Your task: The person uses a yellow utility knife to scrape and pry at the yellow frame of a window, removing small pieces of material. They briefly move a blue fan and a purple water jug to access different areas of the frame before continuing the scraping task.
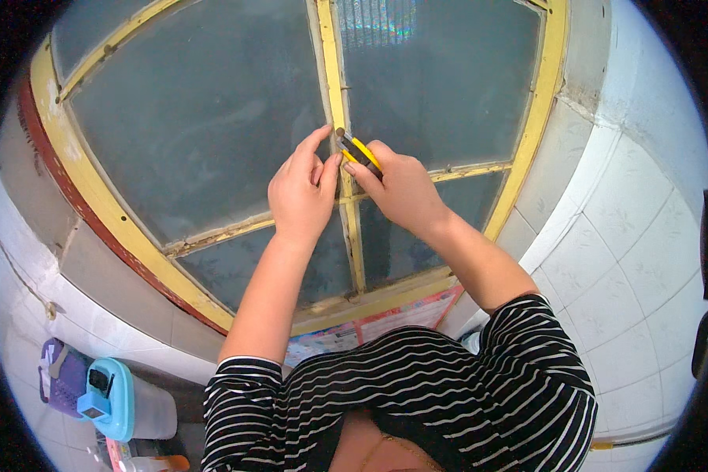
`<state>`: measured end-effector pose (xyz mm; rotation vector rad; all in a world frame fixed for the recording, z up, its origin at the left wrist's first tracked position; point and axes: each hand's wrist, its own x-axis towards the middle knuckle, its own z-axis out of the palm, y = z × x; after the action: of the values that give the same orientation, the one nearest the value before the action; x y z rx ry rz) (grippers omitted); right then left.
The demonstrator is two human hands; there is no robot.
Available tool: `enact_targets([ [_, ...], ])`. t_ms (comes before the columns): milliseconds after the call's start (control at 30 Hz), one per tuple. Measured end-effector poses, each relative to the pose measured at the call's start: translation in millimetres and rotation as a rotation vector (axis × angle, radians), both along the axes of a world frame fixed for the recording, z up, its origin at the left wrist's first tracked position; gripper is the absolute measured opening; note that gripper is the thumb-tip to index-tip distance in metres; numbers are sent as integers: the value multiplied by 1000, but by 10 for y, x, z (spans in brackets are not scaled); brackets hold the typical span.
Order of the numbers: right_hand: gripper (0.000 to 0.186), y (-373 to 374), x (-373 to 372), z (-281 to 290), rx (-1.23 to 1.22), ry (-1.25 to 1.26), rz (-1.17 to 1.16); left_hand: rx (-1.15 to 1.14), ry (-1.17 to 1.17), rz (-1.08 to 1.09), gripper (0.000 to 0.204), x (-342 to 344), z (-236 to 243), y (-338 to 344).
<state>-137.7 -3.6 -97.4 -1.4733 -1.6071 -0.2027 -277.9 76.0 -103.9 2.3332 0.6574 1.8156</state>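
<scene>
Yellow tool pinched in right hand, left hand spread, window frame behind, tub

Open room over the left pane and right pane, above and outboard of the hands; the vertical bar divides them, and its stretch just above the crossbar is blocked by the left hand, right hand and knife, with only a narrow gap between the hands. Below, both forearms cut across the approach to the lower panes; outer limits are the yellow frame and tiled wall, plus the tub and basket at lower left.
</scene>
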Motion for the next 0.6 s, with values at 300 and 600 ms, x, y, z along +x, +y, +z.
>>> enact_targets([
  [300,36,84,-78,-140,38,7,-107,9,13,17,38,3,9,-56],
  [600,36,70,3,-70,-41,258,166,-47,-1,-12,38,-7,31,-89],
])
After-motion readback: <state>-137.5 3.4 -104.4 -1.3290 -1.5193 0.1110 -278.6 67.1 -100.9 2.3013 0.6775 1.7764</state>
